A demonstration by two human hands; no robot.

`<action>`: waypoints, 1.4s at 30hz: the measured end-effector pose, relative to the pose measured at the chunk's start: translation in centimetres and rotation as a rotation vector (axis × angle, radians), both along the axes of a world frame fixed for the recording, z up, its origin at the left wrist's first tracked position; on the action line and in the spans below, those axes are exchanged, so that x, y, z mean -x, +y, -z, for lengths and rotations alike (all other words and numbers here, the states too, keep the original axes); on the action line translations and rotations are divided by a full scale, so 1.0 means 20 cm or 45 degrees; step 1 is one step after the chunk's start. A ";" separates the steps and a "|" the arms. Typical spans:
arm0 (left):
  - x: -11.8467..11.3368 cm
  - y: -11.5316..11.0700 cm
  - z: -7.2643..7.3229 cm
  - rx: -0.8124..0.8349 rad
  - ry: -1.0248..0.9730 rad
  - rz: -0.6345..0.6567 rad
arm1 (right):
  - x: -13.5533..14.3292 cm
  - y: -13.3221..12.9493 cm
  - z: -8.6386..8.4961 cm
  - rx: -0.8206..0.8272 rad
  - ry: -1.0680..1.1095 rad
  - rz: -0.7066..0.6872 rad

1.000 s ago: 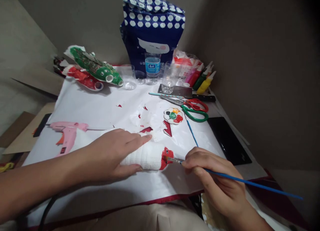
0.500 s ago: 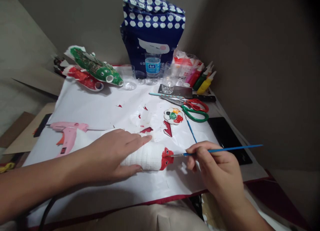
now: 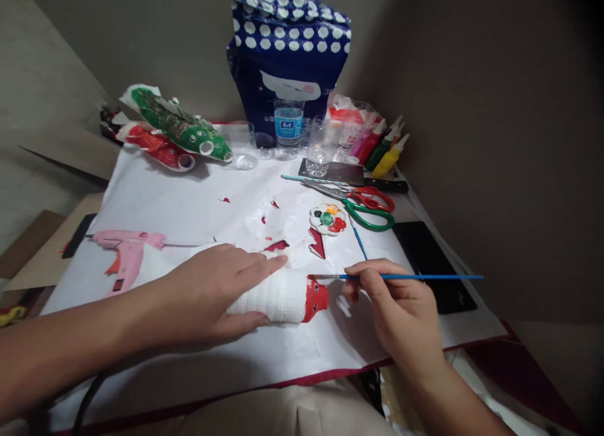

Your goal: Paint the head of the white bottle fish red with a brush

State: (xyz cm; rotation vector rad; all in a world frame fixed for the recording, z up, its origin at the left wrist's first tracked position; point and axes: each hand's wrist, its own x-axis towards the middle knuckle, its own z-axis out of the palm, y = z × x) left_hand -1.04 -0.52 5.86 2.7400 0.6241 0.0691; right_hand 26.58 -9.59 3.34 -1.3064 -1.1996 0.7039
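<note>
A white cloth-wrapped fish figure (image 3: 278, 296) lies on the white-covered table, its red head with two eyes pointing right. Across its body rests my left hand (image 3: 231, 288), thumb and fingers wrapped over its sides. My right hand (image 3: 401, 304) pinches a blue paintbrush (image 3: 434, 277), held level, with the bristles at the upper left edge of the red head. Beyond it sits a flower-shaped palette (image 3: 328, 219) with green, orange, red and black paint. A second brush (image 3: 358, 239) leans beside the palette.
Green (image 3: 179, 121) and red (image 3: 153, 146) fish figures lie at the back left. A pink glue gun (image 3: 126, 250) is left. Clear cups (image 3: 317, 153), scissors (image 3: 370, 212), a knife (image 3: 384, 185), paint bottles (image 3: 389, 157) and a blue bag (image 3: 290, 58) stand or lie behind; a black phone (image 3: 431, 266) is right.
My right hand has moved slightly up and left, taking the brush tip from the middle of the red head to its upper left edge. My left hand stays in place.
</note>
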 end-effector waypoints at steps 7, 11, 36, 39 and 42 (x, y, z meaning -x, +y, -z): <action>0.01 0.01 0.01 0.015 -0.056 0.028 | -0.05 -0.08 0.00 -0.268 -0.311 -0.377; 0.01 0.01 0.01 0.015 -0.051 0.042 | -0.07 -0.12 -0.03 -0.344 -0.377 -0.518; 0.01 0.00 0.00 -0.001 -0.013 0.005 | -0.08 -0.05 0.02 -0.260 -0.256 -0.230; 0.01 -0.01 -0.01 -0.018 0.008 -0.008 | -0.12 0.00 -0.01 -0.308 -0.298 -0.113; 0.01 -0.01 -0.01 -0.015 0.030 -0.011 | -0.19 0.10 -0.03 -0.257 -0.492 0.021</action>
